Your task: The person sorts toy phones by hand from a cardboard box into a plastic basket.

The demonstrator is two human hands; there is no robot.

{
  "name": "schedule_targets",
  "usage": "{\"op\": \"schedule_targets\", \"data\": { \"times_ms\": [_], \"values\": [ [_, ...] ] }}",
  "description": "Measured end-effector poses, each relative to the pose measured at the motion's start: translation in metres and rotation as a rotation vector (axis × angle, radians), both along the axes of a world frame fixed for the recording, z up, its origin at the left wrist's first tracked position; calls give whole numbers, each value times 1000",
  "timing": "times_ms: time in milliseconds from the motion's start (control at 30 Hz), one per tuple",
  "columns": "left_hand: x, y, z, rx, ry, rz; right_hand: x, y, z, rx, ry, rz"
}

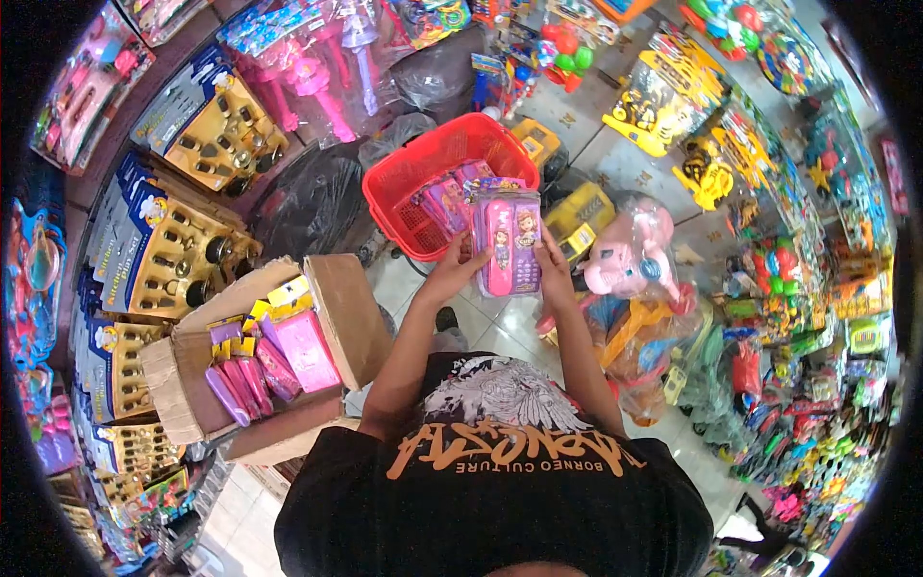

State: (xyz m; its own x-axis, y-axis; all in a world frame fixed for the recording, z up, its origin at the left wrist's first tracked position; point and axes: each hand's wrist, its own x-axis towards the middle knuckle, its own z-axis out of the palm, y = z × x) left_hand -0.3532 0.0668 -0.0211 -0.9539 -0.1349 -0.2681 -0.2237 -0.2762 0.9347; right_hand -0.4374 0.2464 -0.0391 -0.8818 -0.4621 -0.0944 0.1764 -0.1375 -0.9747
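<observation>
A pink and purple pencil case [502, 248] in clear packaging, printed with cartoon figures, is held upright in front of me. My left hand [456, 270] grips its left edge, thumb on the front. On the opposite edge, my right hand [555, 271] closes round the side. Just beyond the case stands a red plastic basket [389, 180] with several similar pink and purple packs [444, 201] inside. To my left, an open cardboard box [354, 322] holds more pink and purple cases [252, 380], some with yellow tags.
Kitchen play sets [192, 245] line the left side. A pink bagged toy [630, 252] and yellow toy vehicles [582, 216] sit right of the basket. Black plastic bags [312, 197] lie behind the box. Hanging toys [707, 173] crowd the right; tiled floor [486, 322] shows between.
</observation>
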Motion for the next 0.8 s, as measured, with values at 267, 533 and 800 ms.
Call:
{"op": "schedule_targets", "data": {
  "times_ms": [267,533,800],
  "values": [
    [-18,-44,-35,106,-51,241,-52,-62,-18,94,-109,158],
    [-37,-72,-34,195,-81,491,-102,-130,-31,226,-224,404],
    [-69,-90,-70,151,-282,700,-141,-179,-95,388,-262,625]
  ]
}}
